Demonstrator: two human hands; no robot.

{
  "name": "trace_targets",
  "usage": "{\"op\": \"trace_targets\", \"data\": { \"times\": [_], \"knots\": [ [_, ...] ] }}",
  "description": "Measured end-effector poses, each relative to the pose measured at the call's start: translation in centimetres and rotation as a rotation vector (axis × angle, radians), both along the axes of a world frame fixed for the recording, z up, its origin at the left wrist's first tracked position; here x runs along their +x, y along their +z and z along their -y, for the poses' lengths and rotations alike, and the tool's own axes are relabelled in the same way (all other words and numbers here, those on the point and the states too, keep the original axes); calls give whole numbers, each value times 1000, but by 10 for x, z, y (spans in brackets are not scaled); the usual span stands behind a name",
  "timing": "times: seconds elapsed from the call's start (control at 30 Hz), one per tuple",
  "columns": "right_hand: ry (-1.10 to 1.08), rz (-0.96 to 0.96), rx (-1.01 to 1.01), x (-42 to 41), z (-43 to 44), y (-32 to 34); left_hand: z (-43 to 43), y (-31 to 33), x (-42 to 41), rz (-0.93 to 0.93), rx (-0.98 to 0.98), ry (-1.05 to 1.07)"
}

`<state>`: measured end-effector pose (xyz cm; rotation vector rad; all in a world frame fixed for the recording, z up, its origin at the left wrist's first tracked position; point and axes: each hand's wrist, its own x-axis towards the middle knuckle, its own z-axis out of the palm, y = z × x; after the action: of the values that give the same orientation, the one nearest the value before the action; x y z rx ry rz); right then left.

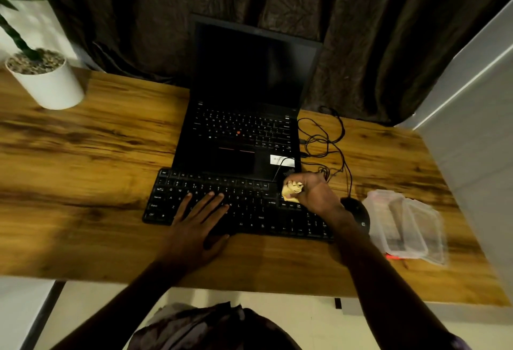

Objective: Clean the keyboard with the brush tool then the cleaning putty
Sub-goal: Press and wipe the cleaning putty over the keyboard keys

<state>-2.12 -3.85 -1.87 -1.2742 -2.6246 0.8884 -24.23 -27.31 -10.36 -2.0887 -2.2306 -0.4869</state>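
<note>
A black external keyboard (249, 211) lies on the wooden desk (83, 155) in front of an open black laptop (244, 116). My left hand (198, 222) rests flat on the keyboard's left half with its fingers spread. My right hand (316, 191) is closed around a lump of yellow cleaning putty (291, 190) and holds it over the keyboard's upper right part, near the enter key. I cannot tell whether the putty touches the keys. No brush is clearly visible.
A black mouse (358, 211) sits right of the keyboard, partly behind my right wrist. A clear plastic container with its lid (405, 224) lies further right, something red beneath it. Tangled black cables (324, 141) lie beside the laptop. A white plant pot (47, 80) stands far left.
</note>
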Motion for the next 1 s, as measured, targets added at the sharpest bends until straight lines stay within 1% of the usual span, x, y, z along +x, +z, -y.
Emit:
{"op": "trace_targets", "data": {
  "times": [0.13, 0.27, 0.43, 0.53, 0.67, 0.77, 0.9, 1.0],
  "knots": [
    [-37, 39, -12, 17, -9, 1, 1, 1, 0, 4, -16, 5],
    [-99, -2, -51, 32, -12, 1, 0, 2, 1, 22, 3, 3],
    [-36, -62, -98, 12, 3, 1, 1, 2, 0, 26, -32, 15],
    [-25, -45, -90, 7, 8, -1, 0, 2, 0, 31, -37, 17],
    [-56, 11, -89, 23, 0, -3, -1, 2, 0, 41, -50, 14],
    [-84, -15, -86, 29, -1, 3, 0, 2, -1, 37, -57, 19],
    [-35, -16, -112, 10, 13, -4, 1, 4, -1, 48, -67, 23],
    [9, -2, -91, 4, 19, -10, 0, 4, 1, 52, -60, 18]
  ]
}}
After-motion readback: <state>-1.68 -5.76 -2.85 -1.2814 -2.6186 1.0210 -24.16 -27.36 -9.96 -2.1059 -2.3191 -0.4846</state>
